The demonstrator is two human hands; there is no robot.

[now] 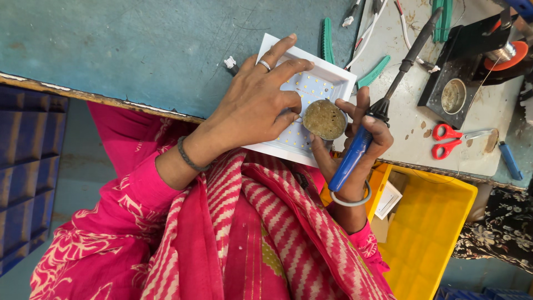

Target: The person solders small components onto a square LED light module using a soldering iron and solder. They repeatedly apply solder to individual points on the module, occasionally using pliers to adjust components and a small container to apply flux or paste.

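A white square LED panel (pixel 327 78) lies at the edge of the teal table (pixel 139 50). My left hand (pixel 258 105), with a ring and a dark bracelet, lies across the panel, two fingers stretched to its far edge. Its thumb and curled fingers pinch a thin wire end (pixel 300 117) at the rim of a small round tin of brown paste (pixel 325 119). My right hand (pixel 361 139) holds that tin with its fingertips and grips the blue handle of a soldering iron (pixel 388 91), whose black shaft points up and away to the right.
A black iron stand with a metal cup (pixel 452 95) and an orange solder spool (pixel 508 53) are at the far right. Red scissors (pixel 447 139), green-handled tools (pixel 373 72) and loose wires lie nearby. A yellow bin (pixel 427 222) and a blue crate (pixel 28 166) sit below the table.
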